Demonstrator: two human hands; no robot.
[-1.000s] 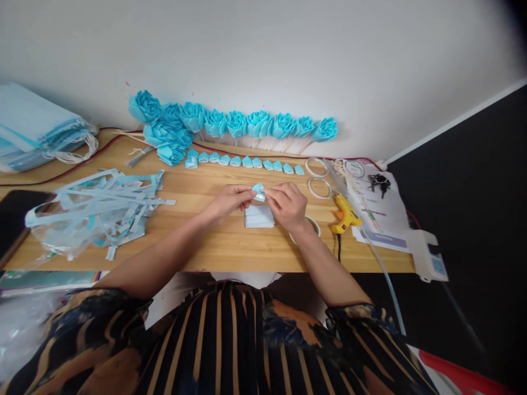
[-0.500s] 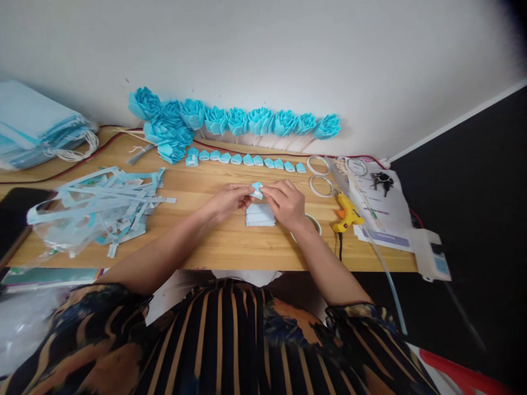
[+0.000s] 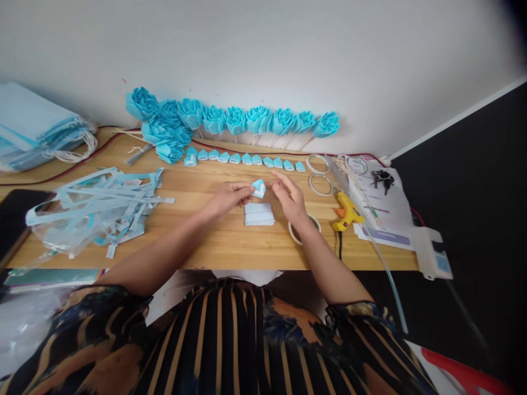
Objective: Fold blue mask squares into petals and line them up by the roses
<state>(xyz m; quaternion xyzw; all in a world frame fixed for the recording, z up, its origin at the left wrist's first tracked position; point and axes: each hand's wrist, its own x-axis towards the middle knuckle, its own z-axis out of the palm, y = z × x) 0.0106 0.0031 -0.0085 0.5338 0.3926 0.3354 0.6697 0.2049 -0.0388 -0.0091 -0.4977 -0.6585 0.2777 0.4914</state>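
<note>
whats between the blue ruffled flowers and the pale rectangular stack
Head view: a red cable, a row of small folded blue pieces and one more piece in the left hand.

nothing readable: print on white papers (image 3: 398, 211) too small, blurred.

Plain pale grey wall (image 3: 288, 55), a few small reddish marks low on it. Light wood table (image 3: 197, 252), visible grain, long back edge along the wall. Right side: large black surface (image 3: 473, 197), wall or floor, can't tell; thin pale strip (image 3: 461, 117) runs slanted between it and the wall. Light soft, wall brighter low at middle, dimmer toward upper corners.
</note>
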